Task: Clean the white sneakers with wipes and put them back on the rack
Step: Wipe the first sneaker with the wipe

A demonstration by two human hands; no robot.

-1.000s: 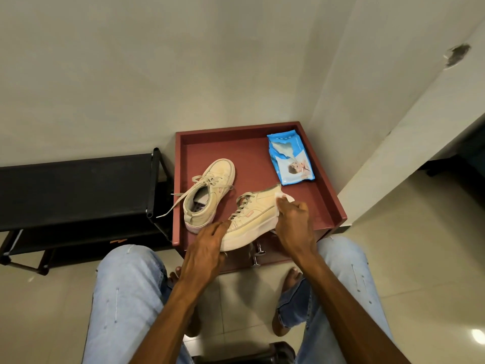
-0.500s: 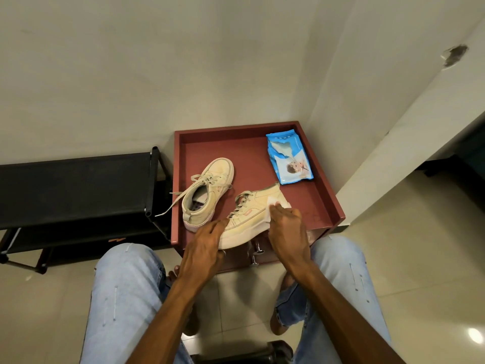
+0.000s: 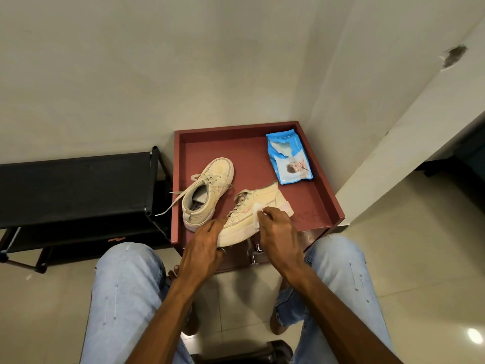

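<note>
1. We see the near sneaker (image 3: 265,197) lying on its side at the front edge of the red cabinet top (image 3: 309,206), toe towards the person. We judge it is laid so to turn its side panel up for wiping.
2. The left hand (image 3: 207,248) is clamped round the toe end, thumb along the upper. We take this as a brace, so the shoe does not slide under rubbing.
3. The right hand (image 3: 278,232) has its fingers curled, pinching a white wipe (image 3: 256,211) and pressing it against the sneaker's side near the laces.
4. The far sneaker (image 3: 210,190) stands upright just beside it, not touching it as far as we can tell, one lace trailing over the cabinet's left rim. We cannot tell whether it is clean.
5. The blue pack of wipes (image 3: 288,158) lies at the back right, within reach for a fresh sheet.
6. The black shoe rack (image 3: 73,185) stands just left of the cabinet, so the return will be short. We judge that the cleaning is midway and neither shoe is back yet.
</note>
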